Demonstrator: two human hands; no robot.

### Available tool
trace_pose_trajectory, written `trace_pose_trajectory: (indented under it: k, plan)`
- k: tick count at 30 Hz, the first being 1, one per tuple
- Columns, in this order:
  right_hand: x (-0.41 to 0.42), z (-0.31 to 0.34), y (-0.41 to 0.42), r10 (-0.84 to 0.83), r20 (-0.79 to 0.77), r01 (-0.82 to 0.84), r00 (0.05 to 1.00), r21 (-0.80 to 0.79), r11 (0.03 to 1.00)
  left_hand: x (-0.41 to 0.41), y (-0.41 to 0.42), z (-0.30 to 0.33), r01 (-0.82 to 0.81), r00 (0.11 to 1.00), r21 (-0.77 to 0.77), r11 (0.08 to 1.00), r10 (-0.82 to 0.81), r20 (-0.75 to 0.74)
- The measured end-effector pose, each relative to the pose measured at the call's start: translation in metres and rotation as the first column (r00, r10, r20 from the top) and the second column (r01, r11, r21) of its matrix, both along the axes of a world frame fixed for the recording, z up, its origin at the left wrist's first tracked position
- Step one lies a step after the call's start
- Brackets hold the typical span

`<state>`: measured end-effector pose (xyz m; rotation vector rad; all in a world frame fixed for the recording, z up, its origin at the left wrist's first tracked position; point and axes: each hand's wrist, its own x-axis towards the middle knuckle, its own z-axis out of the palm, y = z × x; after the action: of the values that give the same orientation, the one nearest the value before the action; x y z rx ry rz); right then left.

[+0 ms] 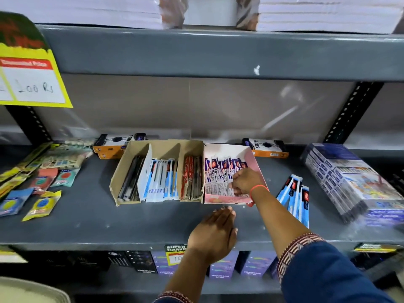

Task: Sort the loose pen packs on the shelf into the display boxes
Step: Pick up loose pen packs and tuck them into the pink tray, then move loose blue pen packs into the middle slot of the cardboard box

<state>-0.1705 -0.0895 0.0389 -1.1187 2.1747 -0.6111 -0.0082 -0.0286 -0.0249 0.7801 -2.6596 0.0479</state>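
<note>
A brown cardboard display box (129,162) with three compartments stands mid-shelf, holding black pens, blue-and-white pen packs (160,180) and red pen packs (190,178). Beside it on the right is a pink display box (254,159) filled with purple-and-white pen packs (215,176). My right hand (243,182) reaches into the pink box, fingers closed on those packs. My left hand (215,234) lies flat and empty on the shelf just in front of the pink box. Several loose blue-and-white pen packs (295,195) lie on the shelf right of the pink box.
Small sachet-like packs (41,186) are scattered at the left of the grey shelf (91,217). Two orange-and-black boxes (112,145) sit at the back. A large wrapped blue box (347,180) stands at the right. A yellow price sign (30,82) hangs upper left.
</note>
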Motion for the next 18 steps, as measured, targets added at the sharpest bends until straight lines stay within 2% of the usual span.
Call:
trace_pose_trajectory:
  k: [3, 6, 8, 12, 14, 18]
  plan:
    - [0.000, 0.002, 0.005, -0.015, -0.100, 0.015, 0.995, -0.004, 1.000, 0.000, 0.000, -0.001, 0.002, 1.000, -0.003, 1.000, -0.002, 0.007]
    - [-0.003, 0.005, 0.018, -0.123, -0.168, 0.102, 0.978, -0.132, 0.986, 0.002, 0.000, 0.001, -0.005, 0.999, 0.030, 1.000, 0.006, -0.039]
    - [-0.009, 0.007, 0.033, -0.255, -0.136, 0.213, 0.957, -0.266, 0.940, 0.001, 0.001, 0.001, 0.009, 0.999, 0.081, 0.997, -0.006, -0.034]
    - [-0.029, 0.003, 0.070, -0.480, -0.078, 0.388, 0.874, -0.482, 0.785, -0.001, -0.001, -0.002, -0.012, 0.997, 0.166, 0.986, -0.001, 0.078]
    - [-0.040, -0.001, 0.089, -0.563, -0.079, 0.470, 0.822, -0.464, 0.751, -0.002, -0.003, -0.005, -0.035, 0.993, 0.173, 0.984, 0.015, 0.113]
    - [-0.060, -0.013, 0.121, -0.544, -0.203, 0.511, 0.814, -0.197, 0.837, -0.007, -0.004, -0.003, -0.043, 0.968, 0.161, 0.986, 0.001, 0.251]
